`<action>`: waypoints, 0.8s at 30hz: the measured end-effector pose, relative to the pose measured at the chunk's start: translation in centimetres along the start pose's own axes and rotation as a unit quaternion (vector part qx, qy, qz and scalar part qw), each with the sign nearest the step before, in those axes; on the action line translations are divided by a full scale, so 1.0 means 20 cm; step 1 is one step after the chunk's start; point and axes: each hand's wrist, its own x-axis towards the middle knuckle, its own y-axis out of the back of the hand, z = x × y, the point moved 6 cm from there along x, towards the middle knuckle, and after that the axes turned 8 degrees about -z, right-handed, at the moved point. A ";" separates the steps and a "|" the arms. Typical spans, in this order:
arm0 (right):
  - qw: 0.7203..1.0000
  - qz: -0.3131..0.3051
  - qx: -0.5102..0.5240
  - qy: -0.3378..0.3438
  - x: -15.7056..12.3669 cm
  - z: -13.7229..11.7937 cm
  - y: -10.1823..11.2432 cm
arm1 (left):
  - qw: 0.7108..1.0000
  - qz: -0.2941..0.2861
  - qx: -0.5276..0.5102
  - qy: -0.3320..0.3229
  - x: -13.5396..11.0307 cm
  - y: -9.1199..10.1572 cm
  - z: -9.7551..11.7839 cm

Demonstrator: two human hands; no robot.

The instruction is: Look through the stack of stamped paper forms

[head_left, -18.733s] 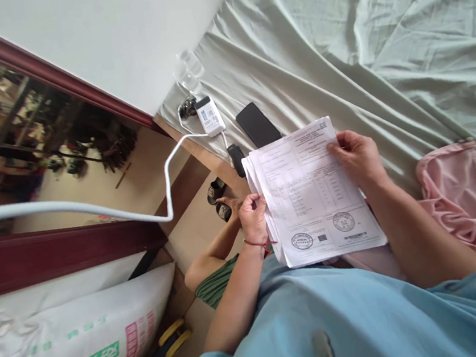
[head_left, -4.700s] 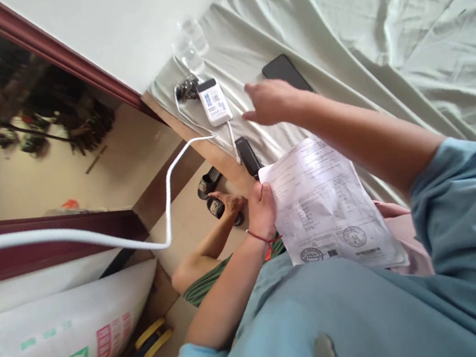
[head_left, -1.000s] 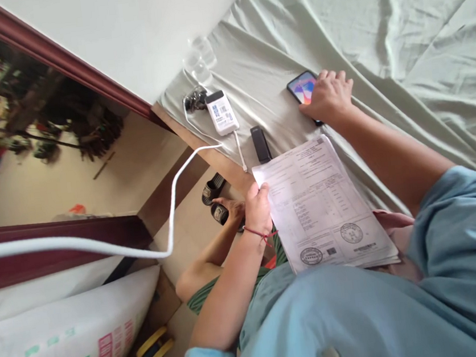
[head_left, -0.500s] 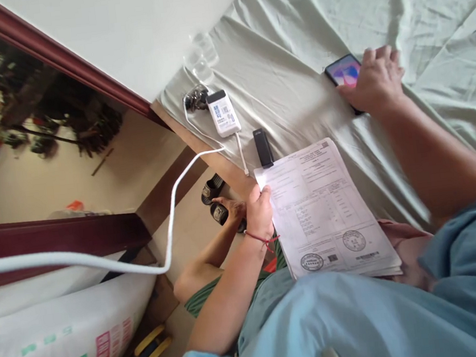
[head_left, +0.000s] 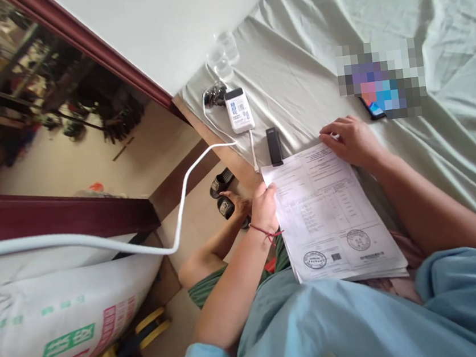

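Observation:
A stack of printed papers (head_left: 328, 214) with round stamps near its lower edge rests on my lap and the bed's edge. My left hand (head_left: 265, 207), a red string on its wrist, pinches the stack's left edge. My right hand (head_left: 351, 140) sits at the stack's top right corner, fingers curled on the top sheet. A phone (head_left: 371, 107) with a lit screen lies on the sheet beyond my right hand, apart from it.
A pale green bedsheet (head_left: 373, 8) covers the bed. Near its left edge lie a white power bank (head_left: 239, 109) with cable, a small black device (head_left: 274, 145) and a clear cup (head_left: 224, 54). A printed sack (head_left: 65, 318) stands on the floor at left.
My right hand pushed the phone away to the right across the sheet, let go of it and came back to the papers' top corner. My left hand kept its grip.

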 end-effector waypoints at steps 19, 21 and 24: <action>0.955 0.201 -0.114 -0.186 -0.04 0.22 0.25 | 0.998 0.018 0.039 -0.047 0.01 0.00 -0.01; 0.923 0.206 -0.132 -0.296 -0.07 0.31 0.29 | 0.997 0.023 0.051 -0.053 0.00 0.00 0.00; 0.912 0.132 -0.111 -0.373 -0.07 0.42 0.26 | 0.995 0.030 0.072 -0.062 0.00 -0.01 0.01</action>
